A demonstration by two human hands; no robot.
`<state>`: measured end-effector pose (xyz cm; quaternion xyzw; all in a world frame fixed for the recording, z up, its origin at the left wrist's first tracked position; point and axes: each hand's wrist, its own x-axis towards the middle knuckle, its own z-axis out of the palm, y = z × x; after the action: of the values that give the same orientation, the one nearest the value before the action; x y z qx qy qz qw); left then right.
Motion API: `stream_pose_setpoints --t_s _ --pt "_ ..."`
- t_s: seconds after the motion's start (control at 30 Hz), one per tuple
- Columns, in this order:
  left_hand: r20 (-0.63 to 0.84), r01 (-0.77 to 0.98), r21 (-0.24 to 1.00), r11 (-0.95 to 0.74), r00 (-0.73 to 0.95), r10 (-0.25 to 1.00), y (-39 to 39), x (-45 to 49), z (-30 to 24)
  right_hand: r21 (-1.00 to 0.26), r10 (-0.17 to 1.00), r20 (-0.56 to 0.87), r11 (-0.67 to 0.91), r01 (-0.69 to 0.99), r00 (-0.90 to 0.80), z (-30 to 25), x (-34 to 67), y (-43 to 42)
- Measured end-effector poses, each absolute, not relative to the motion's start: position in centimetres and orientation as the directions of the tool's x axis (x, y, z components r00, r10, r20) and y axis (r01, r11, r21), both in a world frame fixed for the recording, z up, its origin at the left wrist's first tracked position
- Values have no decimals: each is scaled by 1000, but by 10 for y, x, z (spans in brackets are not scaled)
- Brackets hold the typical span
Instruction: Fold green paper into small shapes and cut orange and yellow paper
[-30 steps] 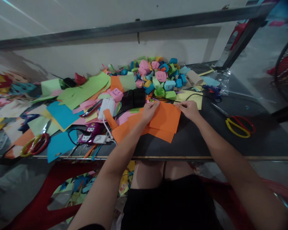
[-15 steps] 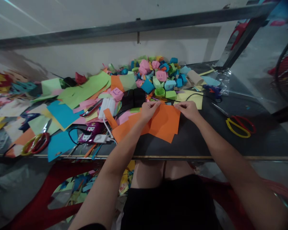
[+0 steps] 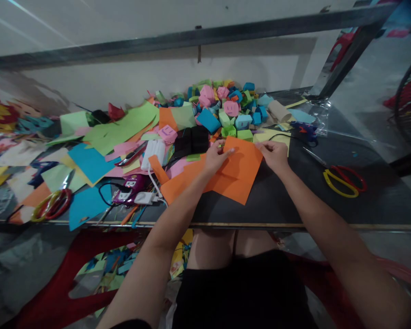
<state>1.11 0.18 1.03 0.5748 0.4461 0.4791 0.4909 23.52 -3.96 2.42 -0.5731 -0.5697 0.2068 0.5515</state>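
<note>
An orange sheet of paper (image 3: 239, 170) lies on the dark table (image 3: 287, 205) in front of me, over more orange paper. My left hand (image 3: 216, 157) pinches the sheet near its top left corner. At the sheet's top right edge my right hand (image 3: 275, 154) grips it with closed fingers. The sheet sits turned a little, its far corner raised toward the pile of folded paper boxes (image 3: 226, 109).
Loose coloured sheets (image 3: 119, 130) cover the left of the table, with a purple device (image 3: 128, 187), a white charger (image 3: 144, 198) and red-yellow scissors (image 3: 51, 205). Another pair of scissors (image 3: 344, 180) lies right, a glue gun (image 3: 303, 129) behind it. A red stool (image 3: 55, 292) stands below.
The top orange sheet has been turned and shifted up toward the box pile; both hands moved with it, still gripping its top corners.
</note>
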Motion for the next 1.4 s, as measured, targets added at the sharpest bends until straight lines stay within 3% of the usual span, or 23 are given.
stream_pose_setpoints --t_s 0.07,0.17,0.27,0.43,0.57,0.7,0.83,0.97,1.13,1.27,1.4 --pt "124 -96 989 -109 177 976 1 13 10 -914 851 361 242 325 381 23 237 -36" --pt "158 -163 978 -129 179 971 0 13 10 -943 846 321 242 230 425 22 238 -33" --pt "164 -157 977 -143 125 979 1 12 11 -948 882 306 250 195 358 23 237 -32" --pt "257 -122 954 -274 -137 957 3 9 11 -965 947 227 188 182 225 22 236 -33" --pt "261 -52 963 -265 -73 963 2 8 11 -952 959 239 201 232 149 19 238 -31" --pt "284 -133 947 -292 -77 956 2 9 11 -919 926 305 225 323 224 13 240 -29" --pt "185 -234 957 -172 32 982 0 15 7 -907 885 355 249 339 300 11 238 -30" --pt "112 -156 983 -101 62 992 -1 18 0 -914 902 332 234 332 278 12 233 -33" --pt "143 -91 985 -146 -35 989 0 13 2 -916 930 314 243 319 192 14 232 -34" --pt "189 -59 981 -186 50 981 -7 14 6 -887 900 363 253 386 243 14 234 -34" --pt "240 -18 971 -240 107 965 -16 22 6 -909 873 366 263 323 321 18 233 -37"
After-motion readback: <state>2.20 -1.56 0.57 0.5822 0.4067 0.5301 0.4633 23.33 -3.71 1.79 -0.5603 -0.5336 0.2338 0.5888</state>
